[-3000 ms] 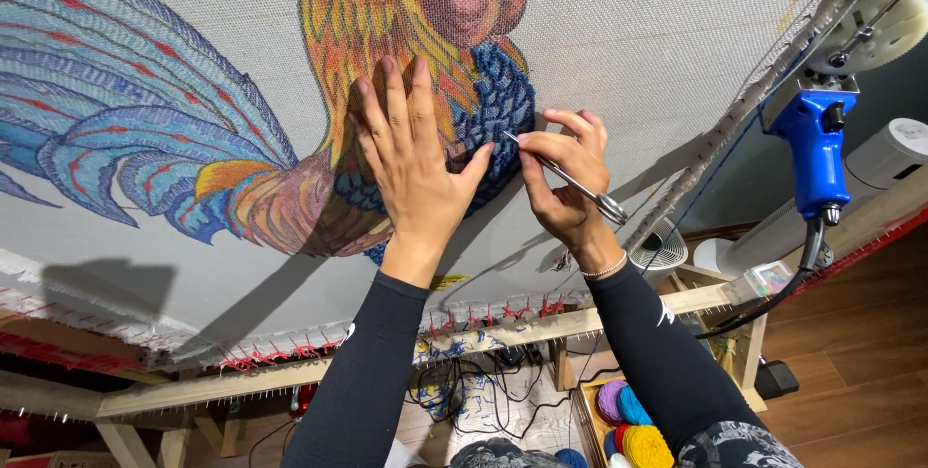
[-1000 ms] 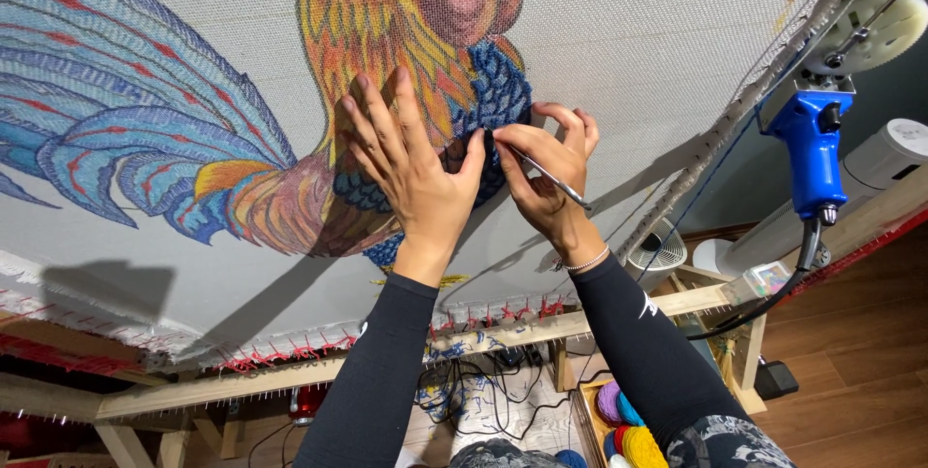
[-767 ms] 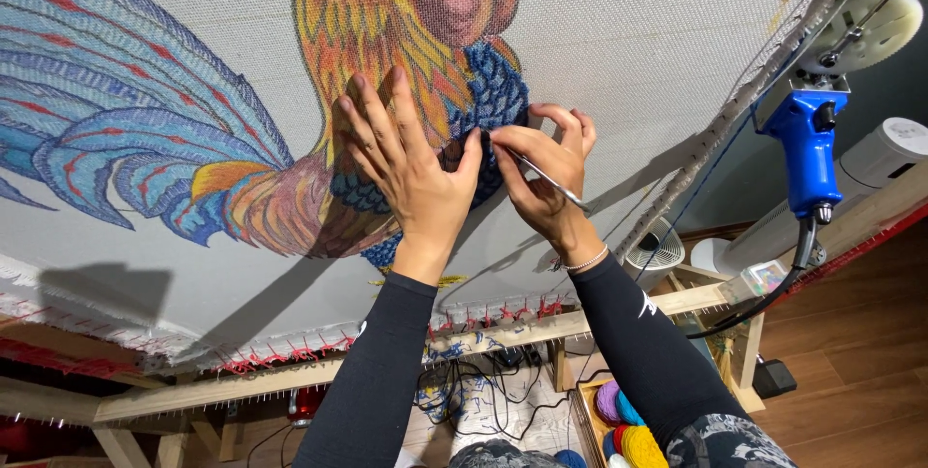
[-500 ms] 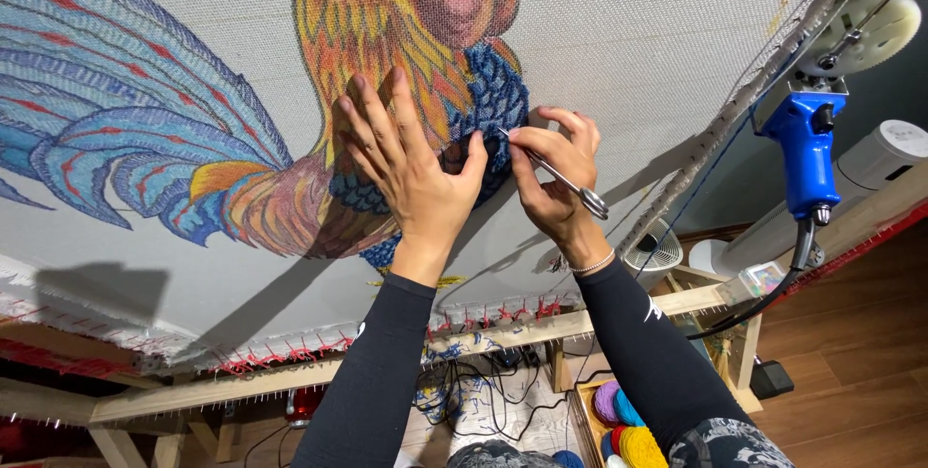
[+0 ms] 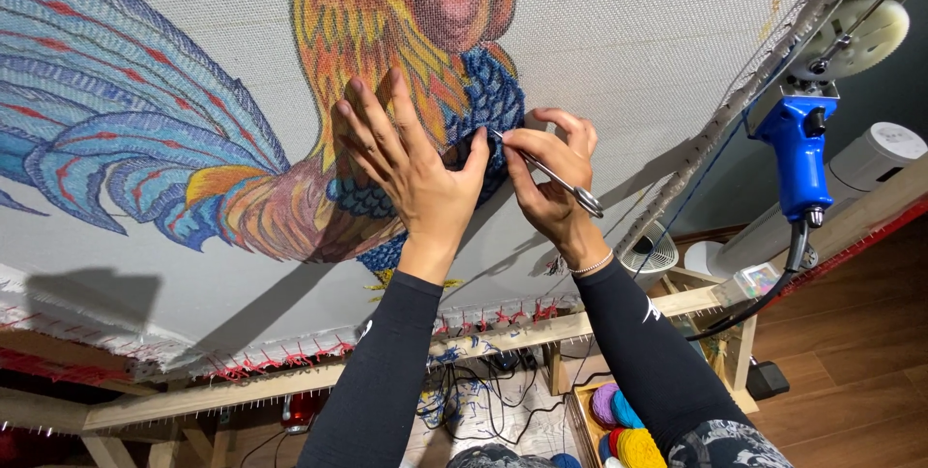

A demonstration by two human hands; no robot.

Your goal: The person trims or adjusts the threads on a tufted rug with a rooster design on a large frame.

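My left hand [image 5: 411, 173] lies flat, holding the colourful rooster cloth [image 5: 242, 120] steady; my right hand [image 5: 551, 183] pinches small silver scissors [image 5: 561, 181].

blue power tool [image 5: 798, 154] hangs right of wooden frame rail [image 5: 290, 386] | yarn balls [image 5: 623, 424] below rail | small white fan [image 5: 648, 253] beside rail's right end | white appliance [image 5: 884, 154] behind tool
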